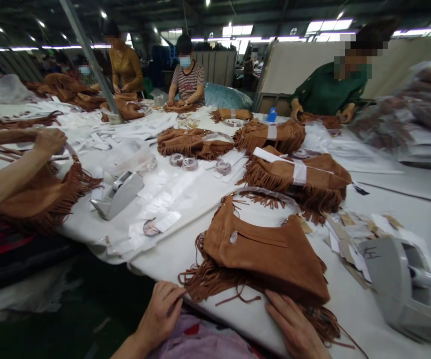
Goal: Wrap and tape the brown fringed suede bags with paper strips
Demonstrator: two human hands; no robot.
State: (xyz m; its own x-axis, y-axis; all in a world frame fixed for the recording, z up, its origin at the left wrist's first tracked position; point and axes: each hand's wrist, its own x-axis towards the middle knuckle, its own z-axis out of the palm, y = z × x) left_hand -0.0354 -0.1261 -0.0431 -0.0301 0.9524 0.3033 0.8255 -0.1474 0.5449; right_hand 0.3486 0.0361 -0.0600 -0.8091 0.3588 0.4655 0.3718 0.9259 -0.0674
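A brown suede handbag [262, 249] with long fringe lies on the white-covered table before me, its plastic-wrapped handle pointing away. My left hand [163, 309] is at the table edge with curled fingers. Its fingertips meet the ends of the fringe [210, 274] on the bag's left side, and they seem to pinch strands there. My right hand [293, 321] lies with fingers stretched out by the bag's lower edge, touching it or just short of it. More fringe hangs beside that hand, partly covered by it.
Tape dispensers [398, 284] [120, 194] stand to the right and left. Paper tags [353, 234] lie near the right one. Beyond are more fringed bags [297, 174] and rolled straps [190, 164]. A co-worker's arm [17, 169] handles a bag at left; other people work across the table.
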